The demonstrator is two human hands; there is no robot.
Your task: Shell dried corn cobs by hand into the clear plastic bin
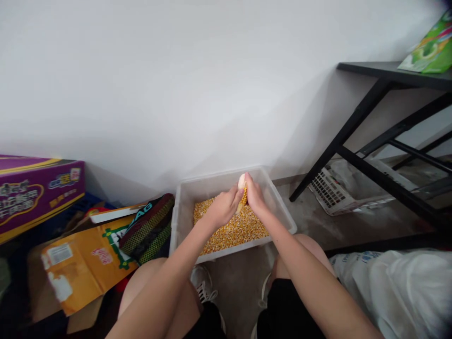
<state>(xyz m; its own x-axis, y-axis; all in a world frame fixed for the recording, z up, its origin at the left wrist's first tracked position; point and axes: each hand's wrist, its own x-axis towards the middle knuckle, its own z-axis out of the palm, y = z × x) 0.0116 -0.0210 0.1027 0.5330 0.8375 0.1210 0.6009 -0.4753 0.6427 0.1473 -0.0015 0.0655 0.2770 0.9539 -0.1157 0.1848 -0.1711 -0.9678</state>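
Observation:
A partly stripped corn cob is held upright, slightly tilted, between my two hands above a plastic bin. Yellow kernels show along its right side, while its left and top look pale and bare. My left hand is closed on the cob from the left, and my right hand wraps it from the right. Under them, loose corn kernels cover the floor of the translucent bin. The fingertips of both hands are partly hidden by the cob and each other.
A purple box, a flattened orange carton and a mesh bag lie left. On the right stand a black-framed table, a white basket and a white sack. A white wall rises behind the bin.

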